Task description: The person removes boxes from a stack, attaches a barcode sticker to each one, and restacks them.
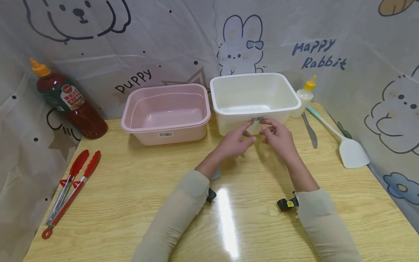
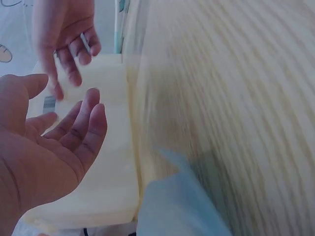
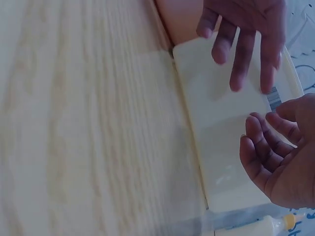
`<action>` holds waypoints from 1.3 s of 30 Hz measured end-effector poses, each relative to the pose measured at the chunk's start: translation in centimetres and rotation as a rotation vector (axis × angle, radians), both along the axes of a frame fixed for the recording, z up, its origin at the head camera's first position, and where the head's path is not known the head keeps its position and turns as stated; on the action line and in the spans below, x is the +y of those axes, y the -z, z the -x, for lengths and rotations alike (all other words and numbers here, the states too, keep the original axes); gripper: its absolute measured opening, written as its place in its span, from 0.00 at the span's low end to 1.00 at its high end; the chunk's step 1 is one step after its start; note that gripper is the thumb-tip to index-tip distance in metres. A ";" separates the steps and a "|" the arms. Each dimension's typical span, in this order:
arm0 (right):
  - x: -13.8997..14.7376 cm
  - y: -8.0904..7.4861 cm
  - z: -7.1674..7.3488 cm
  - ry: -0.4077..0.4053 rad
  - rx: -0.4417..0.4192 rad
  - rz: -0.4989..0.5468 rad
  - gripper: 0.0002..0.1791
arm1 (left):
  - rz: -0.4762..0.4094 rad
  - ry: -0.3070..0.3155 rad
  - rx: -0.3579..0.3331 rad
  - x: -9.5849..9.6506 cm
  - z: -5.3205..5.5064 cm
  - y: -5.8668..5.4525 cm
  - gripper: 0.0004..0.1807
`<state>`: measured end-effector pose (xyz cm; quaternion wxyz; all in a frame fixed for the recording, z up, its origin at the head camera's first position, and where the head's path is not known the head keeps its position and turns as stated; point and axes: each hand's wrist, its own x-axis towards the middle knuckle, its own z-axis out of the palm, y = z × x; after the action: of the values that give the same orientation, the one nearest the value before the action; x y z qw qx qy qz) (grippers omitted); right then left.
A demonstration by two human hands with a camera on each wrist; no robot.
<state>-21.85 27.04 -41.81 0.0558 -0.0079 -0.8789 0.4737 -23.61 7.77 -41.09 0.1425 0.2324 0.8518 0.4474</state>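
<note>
My left hand [image 1: 236,142] and right hand [image 1: 277,138] are in front of the white plastic basin [image 1: 229,122], fingertips close to the barcode label [image 1: 257,119] on its front wall. Neither holds anything. In the left wrist view, the fingers of the left hand [image 2: 59,132] are loosely bent. The right hand [image 3: 283,152] also has softly bent fingers in its own wrist view. Whether a fingertip touches the basin, I cannot tell. A pale blue, thin-edged thing [image 2: 177,206] is near the left wrist, mostly hidden by the arm in the head view.
Left of the white basin stands a pink basin [image 1: 167,134]. Red-tipped tongs [image 1: 70,191] lie at the far left below a red sauce bottle [image 1: 73,102]. To the right are a yellow-capped squeeze bottle [image 1: 304,98], a butter knife [image 1: 310,133] and a white spatula [image 1: 352,153].
</note>
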 end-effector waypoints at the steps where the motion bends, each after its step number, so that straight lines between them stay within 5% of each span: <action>1: -0.2 0.0 0.1 -0.014 -0.001 0.003 0.21 | -0.002 0.011 0.001 0.1 0.0 0.1 0.37; 8: 0.0 -0.6 0.1 0.027 0.038 0.059 0.21 | -0.033 -0.018 0.042 0.1 0.1 -0.7 0.35; 17: -0.2 -0.2 0.2 -0.019 0.011 0.041 0.22 | -0.009 0.017 0.000 0.3 0.2 0.1 0.37; 24: 0.6 -0.4 0.1 0.063 0.022 0.072 0.20 | -0.031 -0.024 0.005 0.0 0.2 -0.2 0.35; 30: 0.0 0.1 -0.1 -0.002 -0.007 0.055 0.21 | -0.010 0.017 0.011 0.1 0.2 0.5 0.36; 39: 0.5 -0.6 0.0 0.041 0.021 0.050 0.22 | -0.029 -0.010 0.033 -0.1 0.2 -0.6 0.34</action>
<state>-21.80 27.53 -41.16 0.0747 -0.0223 -0.8658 0.4942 -23.77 7.64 -40.46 0.1228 0.2375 0.8487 0.4564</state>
